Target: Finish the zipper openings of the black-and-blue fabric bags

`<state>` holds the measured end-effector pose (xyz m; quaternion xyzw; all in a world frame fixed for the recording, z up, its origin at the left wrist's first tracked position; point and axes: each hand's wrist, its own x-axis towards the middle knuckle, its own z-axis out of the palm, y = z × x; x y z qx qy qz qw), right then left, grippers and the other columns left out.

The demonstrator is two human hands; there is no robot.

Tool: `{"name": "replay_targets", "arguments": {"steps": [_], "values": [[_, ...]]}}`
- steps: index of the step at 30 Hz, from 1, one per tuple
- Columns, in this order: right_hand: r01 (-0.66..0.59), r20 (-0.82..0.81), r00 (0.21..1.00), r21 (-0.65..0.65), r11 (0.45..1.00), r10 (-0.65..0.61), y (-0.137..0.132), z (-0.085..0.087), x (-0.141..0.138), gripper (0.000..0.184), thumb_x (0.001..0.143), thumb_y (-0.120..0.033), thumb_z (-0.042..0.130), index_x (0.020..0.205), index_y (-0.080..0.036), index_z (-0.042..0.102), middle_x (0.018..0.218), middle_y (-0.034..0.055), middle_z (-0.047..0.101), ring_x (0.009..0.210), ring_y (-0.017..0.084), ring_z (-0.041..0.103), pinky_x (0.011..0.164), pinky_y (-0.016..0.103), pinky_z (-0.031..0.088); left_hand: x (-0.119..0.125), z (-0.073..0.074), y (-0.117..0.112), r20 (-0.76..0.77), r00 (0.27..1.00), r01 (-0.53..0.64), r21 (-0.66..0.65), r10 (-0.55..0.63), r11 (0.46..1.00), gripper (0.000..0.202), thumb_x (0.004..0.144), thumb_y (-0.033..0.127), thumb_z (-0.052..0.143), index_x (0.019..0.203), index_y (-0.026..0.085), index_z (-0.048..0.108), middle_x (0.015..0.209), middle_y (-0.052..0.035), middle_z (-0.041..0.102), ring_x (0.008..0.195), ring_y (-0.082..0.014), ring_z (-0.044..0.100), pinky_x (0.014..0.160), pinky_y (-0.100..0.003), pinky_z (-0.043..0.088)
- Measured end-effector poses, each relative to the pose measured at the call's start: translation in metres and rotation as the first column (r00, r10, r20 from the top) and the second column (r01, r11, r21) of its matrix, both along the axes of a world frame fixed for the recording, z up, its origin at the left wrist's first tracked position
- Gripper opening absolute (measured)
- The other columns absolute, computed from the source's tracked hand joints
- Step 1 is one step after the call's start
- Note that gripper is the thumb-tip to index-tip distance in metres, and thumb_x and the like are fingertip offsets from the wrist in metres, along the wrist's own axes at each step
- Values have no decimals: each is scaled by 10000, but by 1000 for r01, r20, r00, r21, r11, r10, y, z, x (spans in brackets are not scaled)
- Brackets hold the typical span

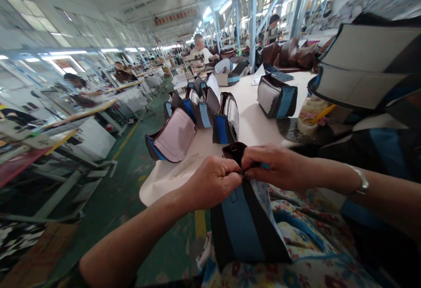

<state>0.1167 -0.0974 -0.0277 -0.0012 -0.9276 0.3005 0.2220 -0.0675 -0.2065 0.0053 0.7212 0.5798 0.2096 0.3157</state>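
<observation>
Lower centre: left hand (213, 180) and right hand (278, 165) pinch a blue-striped bag (245, 226) at its top, probably steadying it.

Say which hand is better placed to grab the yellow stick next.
Probably the right hand, which is nearer the yellow stick in the cup; the left hand is farther off. Both pinch the bag, so the right would need to let go.

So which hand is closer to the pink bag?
Left. The left hand is to the right of the pink bag and nearer the camera; the right hand is farther right.
</observation>
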Motion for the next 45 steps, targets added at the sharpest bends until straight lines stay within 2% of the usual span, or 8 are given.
{"name": "replay_targets", "arguments": {"steps": [6, 12, 16, 21, 27, 30, 38, 45], "values": [[97, -136, 990, 530, 842, -29, -9, -9, 6, 179, 938, -93, 383, 941, -145, 554, 842, 91, 614, 703, 174, 531, 604, 297, 404, 0, 0, -5, -206, 978, 65, 121, -39, 991, 206, 857, 158, 479, 689, 147, 597, 654, 18, 558, 649, -119, 498, 624, -263, 303], [39, -214, 966, 679, 733, 147, -5, -22, 13, 231, 939, -131, 427, 1100, -158, 590, 954, 135, 637, 810, 221, 589, 701, 367, 493, -9, 11, -2, 100, 992, 89, -152, -75, 984, 316, 927, 355, 482, 787, 138, 665, 706, 14, 559, 667, -124, 486, 606, -238, 348], [-6, -180, 974, 584, 812, 136, -6, -25, 15, 203, 938, -135, 443, 1066, -171, 597, 959, 120, 628, 855, 213, 585, 754, 353, 491, -10, 8, 0, 107, 994, 42, -248, -16, 968, 351, 915, 416, 496, 760, 135, 638, 622, 40, 445, 575, -101, 386, 514, -231, 276], [2, -78, 997, 38, 999, 1, -7, -10, 12, 172, 989, -196, 421, 1114, -162, 534, 1015, 98, 610, 881, 159, 565, 766, 274, 451, 0, -2, -6, -26, 998, 50, -1, -50, 999, 252, 913, 273, 498, 707, 149, 572, 634, 47, 446, 611, -90, 416, 560, -222, 291], [-221, 127, 959, -227, 949, 254, 7, -1, 1, 335, 1008, -339, 451, 734, -154, 507, 708, -8, 454, 655, 100, 406, 635, 230, 348, -7, 6, -5, -20, 998, 51, -66, -53, 996, 286, 947, 358, 481, 791, 152, 605, 666, 37, 500, 628, -100, 453, 573, -217, 320], [-190, 110, 964, -345, 919, 241, 12, -6, 4, 328, 992, -361, 486, 752, -141, 524, 736, -5, 460, 679, 97, 409, 632, 222, 340, -22, 17, -2, 46, 996, 79, -139, -73, 987, 410, 1004, 435, 336, 1020, 156, 636, 853, -13, 607, 766, -127, 535, 676, -222, 391], [-51, 244, 942, -576, 816, 231, 6, -8, 6, 420, 929, -506, 544, 748, -127, 551, 687, -29, 385, 624, 84, 338, 536, 214, 271, -38, 23, 11, 34, 939, 343, -206, -344, 917, 294, 957, 327, 507, 847, 102, 660, 883, -43, 603, 820, -132, 537, 767, -232, 418], [37, 342, 923, -534, 845, 175, -5, 0, -12, 435, 878, -417, 592, 587, -161, 395, 576, -66, 246, 519, 56, 203, 430, 203, 160, -25, 20, 3, -145, 945, 288, -56, -293, 956, 169, 917, 229, 552, 807, 124, 626, 839, -12, 575, 750, -110, 519, 704, -226, 398]]}}
